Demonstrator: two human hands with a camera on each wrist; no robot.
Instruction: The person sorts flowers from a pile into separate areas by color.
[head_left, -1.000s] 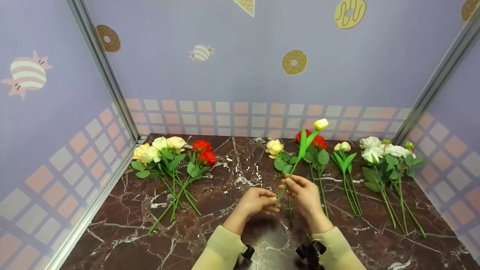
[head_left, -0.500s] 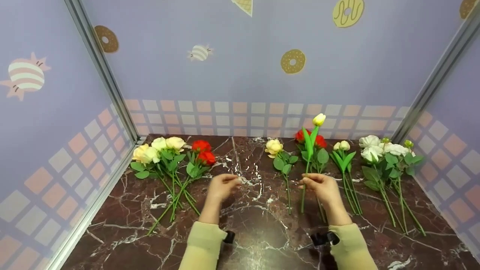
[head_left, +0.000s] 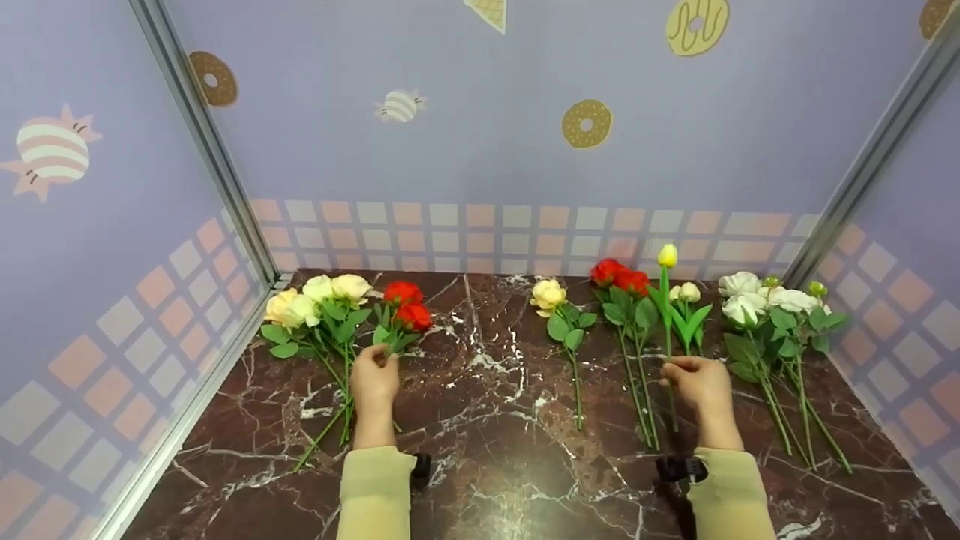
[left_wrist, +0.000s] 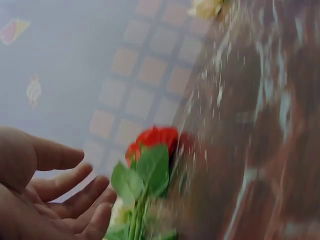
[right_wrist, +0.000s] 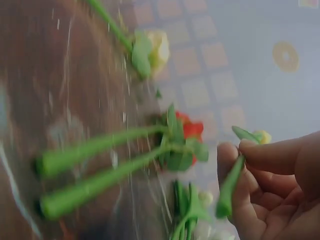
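Note:
My right hand [head_left: 699,384] pinches the green stem of a yellow tulip [head_left: 667,256] between thumb and fingers; its cut end points toward the camera in the right wrist view. The tulip stands above the table, beside two white tulips [head_left: 685,292] lying there. Two red roses [head_left: 630,280] lie just left of it. My left hand [head_left: 375,381] is over the stems of the left bunch, close to two red roses [head_left: 411,315]. In the left wrist view its fingers [left_wrist: 60,155] are relaxed and apart from the red rose [left_wrist: 152,142], with nothing between them.
Several cream roses [head_left: 319,296] share the left bunch. One cream rose [head_left: 550,295] lies by itself near the middle. Several white roses [head_left: 772,301] lie at the far right. The dark marble table [head_left: 487,450] is bounded by purple patterned walls [head_left: 450,165].
My left hand has let go of the tulip stem and moved left to the flower bunch. The right hand has carried the tulip right, over toward the white tulips.

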